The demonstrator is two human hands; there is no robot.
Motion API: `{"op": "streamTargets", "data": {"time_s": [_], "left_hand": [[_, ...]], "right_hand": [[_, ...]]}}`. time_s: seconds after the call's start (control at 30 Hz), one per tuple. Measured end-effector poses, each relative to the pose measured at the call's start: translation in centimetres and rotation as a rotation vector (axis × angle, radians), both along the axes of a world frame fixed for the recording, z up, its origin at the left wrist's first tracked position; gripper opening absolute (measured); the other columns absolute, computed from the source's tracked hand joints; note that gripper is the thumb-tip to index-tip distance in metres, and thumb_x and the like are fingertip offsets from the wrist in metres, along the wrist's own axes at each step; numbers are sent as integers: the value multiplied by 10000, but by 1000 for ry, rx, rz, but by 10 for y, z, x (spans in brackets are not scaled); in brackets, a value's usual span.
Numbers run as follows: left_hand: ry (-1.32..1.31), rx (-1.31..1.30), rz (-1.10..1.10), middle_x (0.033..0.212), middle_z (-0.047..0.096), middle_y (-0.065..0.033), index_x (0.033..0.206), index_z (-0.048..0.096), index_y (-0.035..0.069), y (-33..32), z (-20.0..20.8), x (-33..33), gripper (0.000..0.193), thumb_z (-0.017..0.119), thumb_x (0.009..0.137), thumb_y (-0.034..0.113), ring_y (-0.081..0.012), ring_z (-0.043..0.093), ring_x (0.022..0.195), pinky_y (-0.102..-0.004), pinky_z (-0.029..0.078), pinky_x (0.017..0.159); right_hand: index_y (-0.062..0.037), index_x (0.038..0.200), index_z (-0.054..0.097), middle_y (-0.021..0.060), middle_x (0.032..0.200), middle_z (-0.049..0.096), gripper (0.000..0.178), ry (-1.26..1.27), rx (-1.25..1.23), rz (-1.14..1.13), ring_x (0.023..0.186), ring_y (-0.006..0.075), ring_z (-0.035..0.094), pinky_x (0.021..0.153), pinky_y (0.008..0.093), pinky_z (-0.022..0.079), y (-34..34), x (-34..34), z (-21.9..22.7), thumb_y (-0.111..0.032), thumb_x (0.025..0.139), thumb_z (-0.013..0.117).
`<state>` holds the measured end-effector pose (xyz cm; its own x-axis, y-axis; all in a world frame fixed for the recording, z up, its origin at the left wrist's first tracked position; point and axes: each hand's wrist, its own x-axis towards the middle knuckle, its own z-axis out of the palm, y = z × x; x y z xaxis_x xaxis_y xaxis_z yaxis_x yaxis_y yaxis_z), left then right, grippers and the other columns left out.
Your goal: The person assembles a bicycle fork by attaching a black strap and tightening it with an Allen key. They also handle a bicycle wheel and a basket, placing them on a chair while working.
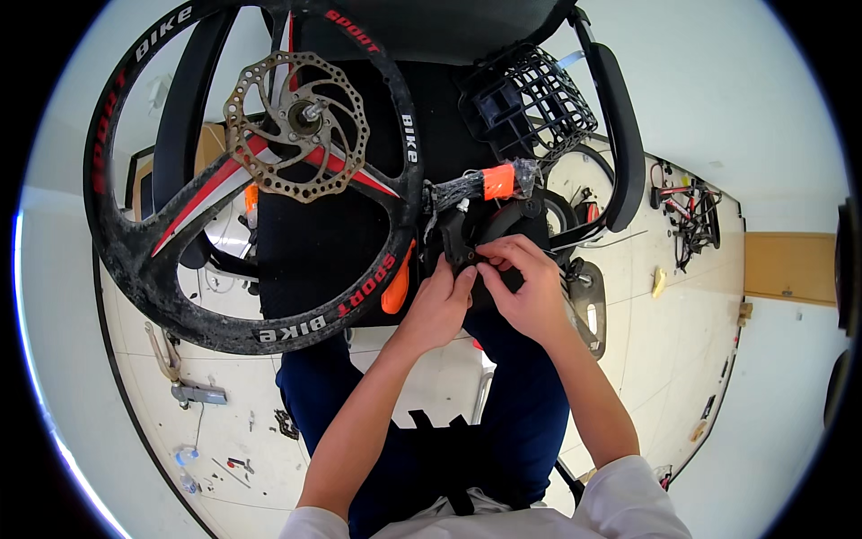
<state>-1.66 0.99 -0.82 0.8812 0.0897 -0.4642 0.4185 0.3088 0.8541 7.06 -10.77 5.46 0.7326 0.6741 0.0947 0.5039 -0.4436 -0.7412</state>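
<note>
Bare hands [489, 292] on matte black bracket [467, 235] (grimy spoked wheel [251, 171] beside)

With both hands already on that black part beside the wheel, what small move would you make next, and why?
Probably steady the black part with the left hand while the right hand works its fingertips along the edge: both hands already pinch it, close against the wheel.

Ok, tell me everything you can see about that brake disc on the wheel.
The brake disc is a round, drilled metal rotor with a wavy edge, brownish with rust or grime. It sits on the hub of the black mag wheel, in front of the red-striped spokes, facing the camera. Neither hand touches it.
</note>
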Motion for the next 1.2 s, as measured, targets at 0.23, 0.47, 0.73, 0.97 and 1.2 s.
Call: {"op": "streamTargets", "data": {"time_s": [0.23, 0.47, 0.73, 0.97, 1.2], "left_hand": [[-36, -17, 39, 734, 576, -101, 1274, 413, -17, -1, -7, -2, 372, 430, 1012, 248, -174, 576, 650, -330, 469, 628], [-69, -71, 52, 715, 452, 9, 1334, 383, 30, -4, -6, 0, 331, 395, 1031, 164, -60, 388, 556, -231, 331, 482], [-257, 60, 132, 757, 606, -125, 1195, 419, -23, -16, -28, -8, 311, 449, 1002, 219, -220, 618, 678, -346, 487, 646], [-179, -347, 158, 674, 489, -15, 1090, 434, 59, 18, 39, -8, 188, 448, 1020, 233, -52, 421, 493, -205, 342, 435], [-375, -466, 311, 639, 454, -24, 1109, 414, 69, 39, 35, -19, 169, 384, 1049, 224, -49, 344, 368, -190, 282, 340]], "right_hand": [[10, 898, 712, 92, 868, 650, 134, -49, -33, 22, 726, 229, 665, 665, 297, 538, 8, 7, -7, -35, 772, 728], [17, 858, 695, 97, 859, 653, 119, -135, -66, 78, 750, 225, 672, 681, 295, 544, 9, 10, -3, 6, 743, 725], [0, 918, 639, 98, 833, 651, 186, -89, 58, 147, 698, 194, 646, 654, 270, 517, 22, -27, 39, 21, 746, 704], [44, 915, 643, 114, 790, 673, 84, 431, 77, -379, 678, 131, 658, 622, 242, 517, -43, -90, -25, 4, 841, 637], [34, 808, 619, 143, 681, 673, 197, 196, -154, -433, 618, 240, 684, 593, 305, 520, 34, -74, -70, -98, 726, 740]]}}
